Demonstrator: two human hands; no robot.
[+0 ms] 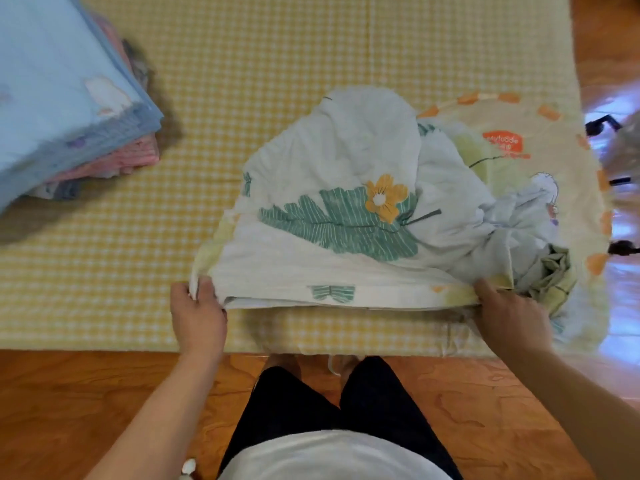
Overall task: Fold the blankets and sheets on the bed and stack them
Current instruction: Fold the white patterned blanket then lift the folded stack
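Note:
A white sheet with green leaves and a yellow flower [332, 209] lies rumpled on the yellow checked bed [242, 64], its near edge pulled straight between my hands. My left hand [197, 313] grips the left corner of that edge. My right hand [509, 306] grips the right corner. Under it at the right lies a cream sheet with an orange print [512, 133] and a bunched pale blue and green cloth [540, 268]. A stack of folded blankets [62, 98], blue on top and pink below, sits at the far left.
The bed's near edge runs just above my knees. The wooden floor [104, 393] lies below and to the right of the bed. Black chair legs [602, 126] stand on the floor at the far right.

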